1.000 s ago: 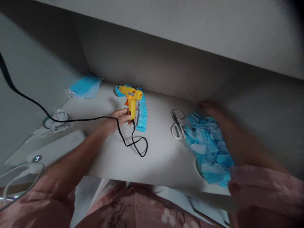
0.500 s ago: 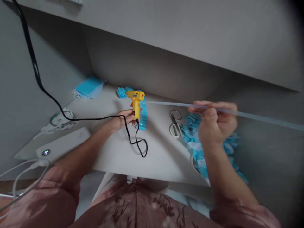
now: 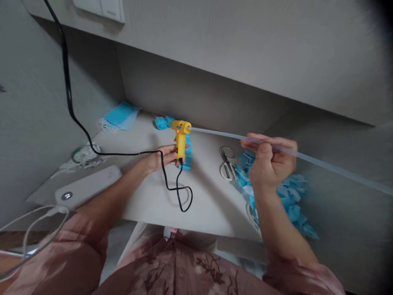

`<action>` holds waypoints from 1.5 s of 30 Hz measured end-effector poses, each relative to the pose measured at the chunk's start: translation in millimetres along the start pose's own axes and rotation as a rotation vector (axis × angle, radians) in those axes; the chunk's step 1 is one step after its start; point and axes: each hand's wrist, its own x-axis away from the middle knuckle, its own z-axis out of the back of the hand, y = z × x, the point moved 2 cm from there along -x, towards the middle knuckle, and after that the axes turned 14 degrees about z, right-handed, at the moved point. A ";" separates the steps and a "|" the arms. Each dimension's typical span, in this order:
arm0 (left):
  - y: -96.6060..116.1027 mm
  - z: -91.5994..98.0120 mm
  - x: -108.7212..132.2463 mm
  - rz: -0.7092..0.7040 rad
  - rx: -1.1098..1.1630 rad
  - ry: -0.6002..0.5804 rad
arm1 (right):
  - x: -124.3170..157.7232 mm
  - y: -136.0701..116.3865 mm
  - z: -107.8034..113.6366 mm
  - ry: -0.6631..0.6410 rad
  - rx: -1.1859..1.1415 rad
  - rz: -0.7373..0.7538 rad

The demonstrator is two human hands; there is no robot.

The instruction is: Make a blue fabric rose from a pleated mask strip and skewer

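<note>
1. Extending to either side of the right hand (image 3: 272,159): one glue stick (image 3: 221,134), long, straight, translucent whitish. Inner end meets the rear of the glue gun (image 3: 181,149); whether it is seated inside cannot be told. Outer end runs off the view.
2. Blue scraps (image 3: 293,196), one heap, below and behind the right hand, partly hidden by its forearm.
3. Glue gun, yellow, held upright in the left hand (image 3: 164,157), nozzle pointing away from the right hand. Black cord (image 3: 132,154) leaves the handle base, loops below the left hand and passes across it.
4. Right hand: thumb and fingers closed in a pinch around the stick.
5. Left hand: fingers curled loosely about the lower handle, gripping the gun.
6. Scissors (image 3: 226,159), white-handled, lying between the hands, nearer the right.
7. Indicator light (image 3: 178,131), orange, lit, on the gun above the left hand.
</note>
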 end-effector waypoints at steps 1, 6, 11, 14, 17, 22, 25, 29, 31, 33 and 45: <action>0.6 -0.6 0.4 0.000 -0.013 0.006 | 0.2 -1.2 0.3 0.013 0.028 0.027; -1.5 0.3 -0.2 -0.005 -0.064 0.035 | 5.7 -5.8 3.5 0.065 0.126 0.165; 0.1 -1.6 0.9 -0.026 -0.083 0.018 | 15.7 -2.0 7.1 0.091 0.187 0.062; 0.9 -3.4 2.5 -0.007 -0.097 0.010 | 19.0 1.6 7.2 0.126 0.199 -0.016; -0.4 -3.2 3.2 0.001 -0.122 -0.002 | 19.5 4.1 6.9 0.154 0.173 -0.046; -0.7 0.0 2.9 0.003 -0.192 0.052 | 16.6 -0.2 7.2 0.202 0.162 -0.038; 0.6 0.8 2.7 -0.009 -0.244 0.109 | 18.7 -2.3 4.4 0.231 0.088 -0.054; 0.2 -3.3 1.1 -0.091 -0.429 0.192 | 36.4 6.4 -8.0 0.178 -0.071 -0.240; -0.2 -8.4 0.4 -0.147 -0.577 0.234 | 50.0 11.8 -17.9 0.119 -0.174 -0.382; 0.8 -14.2 0.6 -0.193 -0.698 0.272 | 62.7 14.2 -28.1 0.105 -0.292 -0.510; 2.4 -24.1 3.9 -0.311 -0.997 0.435 | 73.6 8.7 -50.3 0.157 -0.374 -0.728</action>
